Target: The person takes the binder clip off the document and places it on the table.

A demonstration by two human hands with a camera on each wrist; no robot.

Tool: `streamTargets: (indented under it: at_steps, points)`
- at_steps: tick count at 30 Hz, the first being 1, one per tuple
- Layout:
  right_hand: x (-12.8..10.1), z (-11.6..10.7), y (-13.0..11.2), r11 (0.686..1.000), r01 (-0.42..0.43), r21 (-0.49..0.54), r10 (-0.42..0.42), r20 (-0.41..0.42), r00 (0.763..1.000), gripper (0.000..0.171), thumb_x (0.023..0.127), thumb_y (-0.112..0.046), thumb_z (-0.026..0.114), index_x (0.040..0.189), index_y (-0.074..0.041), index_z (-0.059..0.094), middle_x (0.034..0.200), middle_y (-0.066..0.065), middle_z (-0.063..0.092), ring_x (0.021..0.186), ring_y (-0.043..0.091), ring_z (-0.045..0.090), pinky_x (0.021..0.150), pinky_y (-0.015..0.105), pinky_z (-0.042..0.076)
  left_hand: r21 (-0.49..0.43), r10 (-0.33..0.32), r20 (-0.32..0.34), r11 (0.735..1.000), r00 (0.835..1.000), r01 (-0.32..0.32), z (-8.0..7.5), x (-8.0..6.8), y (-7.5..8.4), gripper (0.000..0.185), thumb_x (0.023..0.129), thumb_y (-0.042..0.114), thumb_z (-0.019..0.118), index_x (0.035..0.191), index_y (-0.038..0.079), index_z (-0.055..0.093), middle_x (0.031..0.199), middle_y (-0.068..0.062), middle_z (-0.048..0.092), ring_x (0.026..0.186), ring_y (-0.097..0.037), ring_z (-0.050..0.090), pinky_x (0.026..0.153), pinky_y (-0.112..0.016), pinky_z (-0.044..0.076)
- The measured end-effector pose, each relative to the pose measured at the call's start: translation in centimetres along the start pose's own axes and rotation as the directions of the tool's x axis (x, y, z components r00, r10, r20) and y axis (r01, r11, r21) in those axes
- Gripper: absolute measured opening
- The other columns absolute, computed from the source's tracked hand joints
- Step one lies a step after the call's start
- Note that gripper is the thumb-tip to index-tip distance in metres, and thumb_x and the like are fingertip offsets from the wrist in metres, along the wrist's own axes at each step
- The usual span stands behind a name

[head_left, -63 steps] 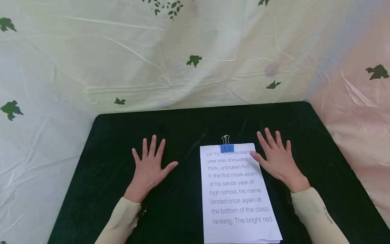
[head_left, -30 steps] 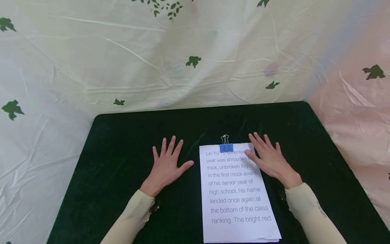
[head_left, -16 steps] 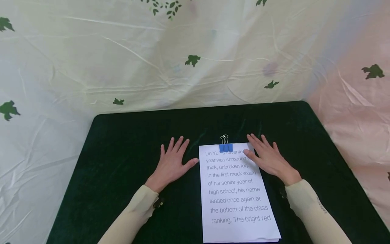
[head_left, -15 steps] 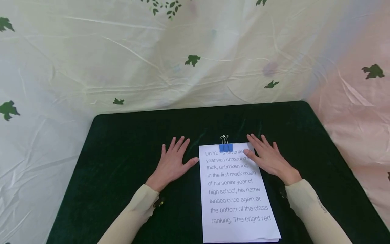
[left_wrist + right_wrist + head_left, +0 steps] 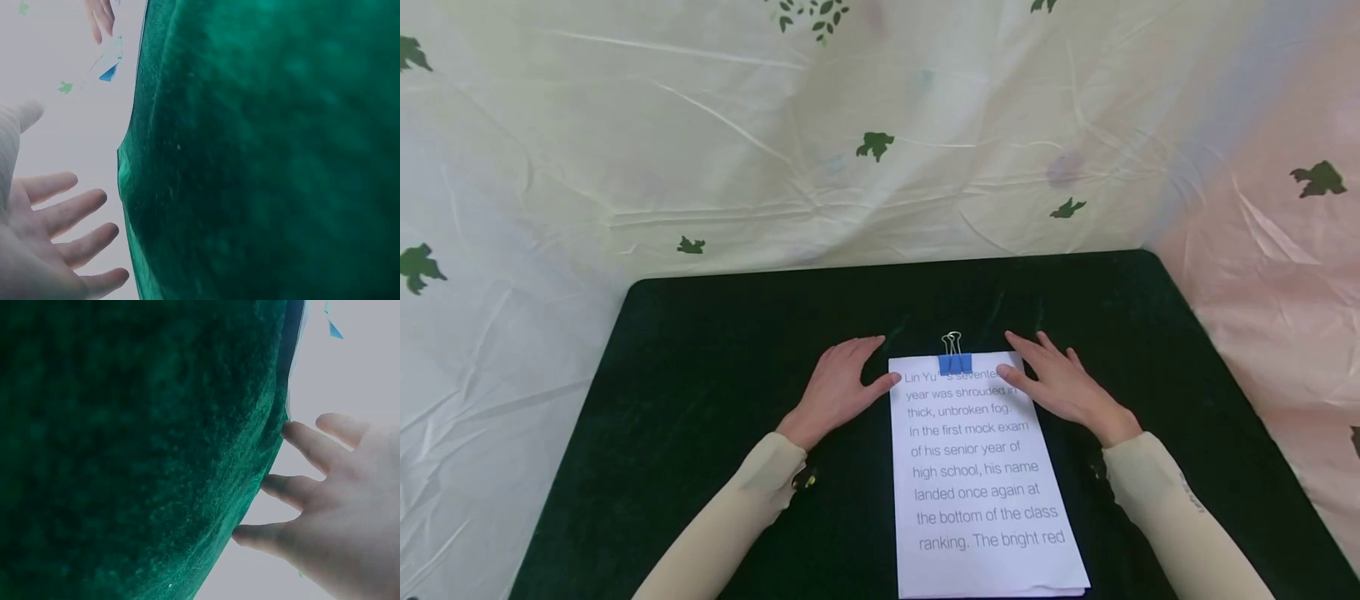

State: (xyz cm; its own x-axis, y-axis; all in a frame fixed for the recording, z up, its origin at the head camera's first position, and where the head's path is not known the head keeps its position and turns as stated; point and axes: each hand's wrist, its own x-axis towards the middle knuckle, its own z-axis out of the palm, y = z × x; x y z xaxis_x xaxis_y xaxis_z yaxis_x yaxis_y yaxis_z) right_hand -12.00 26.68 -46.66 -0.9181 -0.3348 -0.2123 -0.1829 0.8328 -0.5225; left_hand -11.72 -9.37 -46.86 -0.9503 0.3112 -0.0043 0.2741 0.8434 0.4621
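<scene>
White printed paper stack point(image 5: 981, 467), held by a blue binder clip point(image 5: 956, 363), is flanked: left hand point(image 5: 838, 392) and right hand point(image 5: 1063, 387), fingers relaxed, holding nothing. The long axis runs away from the person; the clip lies between the fingertips.

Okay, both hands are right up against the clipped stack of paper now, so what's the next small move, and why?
Probably pinch the wire handles of the blue binder clip with the right hand while the left hand steadies the paper stack. Both hands lie open, flanking the stack's top corners, thumbs at its edges, and the clip sits between them, gripping the top edge with neither hand on it.
</scene>
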Motion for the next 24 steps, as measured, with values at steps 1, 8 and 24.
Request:
streamTargets:
  at_steps: [1, 8, 24]
  points:
    - [0.1, 0.0, 0.0, 1.0, -0.001, -0.004, 0.001, 0.001, 1.0, 0.084, 0.102, -0.064, 0.048, 0.165, -0.013, 0.024, 0.168, 0.018, 0.027, 0.156, 0.046, 0.002, 0.116, 0.074, -0.001, -0.009, -0.002, 0.0, 1.0, 1.0, 0.002, 0.1, 0.2, 0.1, 0.076, 0.096, 0.063, 0.062, 0.155, 0.016, 0.047, 0.157, -0.01, 0.049, 0.145, -0.031, 0.043, 0.118, -0.055, 0.031]
    - [0.5, -0.2, 0.1, 1.0, -0.018, -0.003, 0.018, 0.016, 1.0, 0.09, 0.099, -0.069, 0.05, 0.163, -0.01, 0.028, 0.167, 0.019, 0.03, 0.157, 0.044, 0.005, 0.117, 0.072, 0.002, -0.109, -0.009, 0.014, 0.994, 1.0, 0.011, 0.3, 1.2, 0.4, 0.07, 0.096, 0.056, 0.068, 0.152, 0.017, 0.052, 0.146, -0.006, 0.059, 0.131, -0.027, 0.053, 0.107, -0.049, 0.045]
    - [1.3, -1.5, -0.4, 0.999, 0.027, -0.028, -0.026, 0.02, 0.999, 0.088, 0.092, -0.063, 0.068, 0.156, -0.007, 0.044, 0.159, 0.029, 0.038, 0.145, 0.051, 0.033, 0.111, 0.073, 0.029, -0.078, -0.031, 0.126, 0.996, 0.992, 0.041, 0.8, 3.1, 1.1, 0.063, 0.095, 0.051, 0.071, 0.145, 0.014, 0.06, 0.112, -0.005, 0.063, 0.096, -0.02, 0.055, 0.081, -0.036, 0.048]
